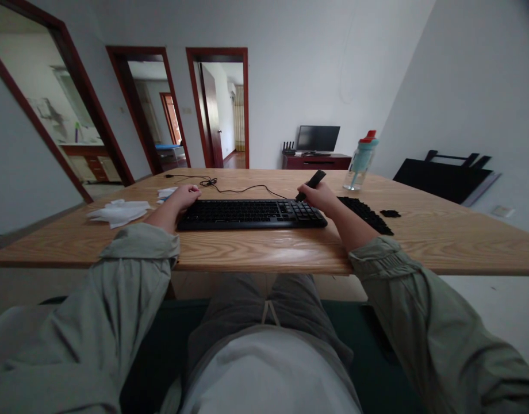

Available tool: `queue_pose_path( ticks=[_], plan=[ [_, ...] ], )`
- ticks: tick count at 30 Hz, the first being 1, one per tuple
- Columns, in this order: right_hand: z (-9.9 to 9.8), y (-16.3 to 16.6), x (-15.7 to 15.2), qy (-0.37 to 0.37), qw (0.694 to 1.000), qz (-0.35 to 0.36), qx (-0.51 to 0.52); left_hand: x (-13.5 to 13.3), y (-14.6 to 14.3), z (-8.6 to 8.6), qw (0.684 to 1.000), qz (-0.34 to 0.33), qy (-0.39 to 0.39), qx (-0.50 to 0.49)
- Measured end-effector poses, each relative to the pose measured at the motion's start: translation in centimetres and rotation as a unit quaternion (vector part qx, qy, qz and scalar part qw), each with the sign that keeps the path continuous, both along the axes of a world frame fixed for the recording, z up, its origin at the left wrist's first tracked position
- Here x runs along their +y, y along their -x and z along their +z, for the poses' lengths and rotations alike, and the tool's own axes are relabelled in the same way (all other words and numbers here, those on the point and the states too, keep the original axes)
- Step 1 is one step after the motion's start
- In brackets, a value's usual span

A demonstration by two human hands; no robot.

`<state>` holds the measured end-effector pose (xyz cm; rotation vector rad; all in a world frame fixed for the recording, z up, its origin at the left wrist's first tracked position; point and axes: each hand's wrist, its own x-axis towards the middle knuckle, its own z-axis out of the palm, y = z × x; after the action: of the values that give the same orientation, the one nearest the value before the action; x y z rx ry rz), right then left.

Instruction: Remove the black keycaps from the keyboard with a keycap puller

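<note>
On the table (264, 248), close to its near edge, the keyboard (247, 214) lies flat and lengthwise between the two forearms. The left hand (187, 196) rests at its far left corner, fingers curled; whether they clamp the rim or only lean against it, I cannot tell. The right hand (318, 195) is closed around a black tool (317, 177), which slants over the far right part of the keys, its lower end at or just above them; contact is unclear.

The keyboard looks light for its length and fairly stiff, a thin plastic shell that would probably slide on smooth wood if pushed. Its short ends and outer rim seem the best places to hold, as loose keys could shift under a thumb. The cable (208, 182) trails beyond it and might tug if it is lifted. The tool appears rigid and light, best held round its shaft. Black pieces (368, 216) lie just right of the keyboard, seemingly small and easily scattered.
</note>
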<state>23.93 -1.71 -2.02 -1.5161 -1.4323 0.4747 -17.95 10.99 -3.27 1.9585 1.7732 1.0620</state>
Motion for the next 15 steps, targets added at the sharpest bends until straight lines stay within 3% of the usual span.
queue_pose_path(
  ticks=[5, 10, 15],
  plan=[
    [0.9, 0.0, -0.9, 0.131, 0.991, 0.012, 0.027, 0.5, 0.3, -0.2, 1.0, -0.003, 0.003, 0.011],
    [1.5, -0.1, -1.7, 0.086, 0.989, 0.092, 0.077, 0.8, 0.5, -0.2, 1.0, -0.019, 0.006, 0.021],
    [1.7, -0.6, -2.0, 0.053, 0.982, 0.106, 0.149, -0.1, -0.2, 0.3, 1.0, -0.019, 0.009, 0.02]
  ],
)
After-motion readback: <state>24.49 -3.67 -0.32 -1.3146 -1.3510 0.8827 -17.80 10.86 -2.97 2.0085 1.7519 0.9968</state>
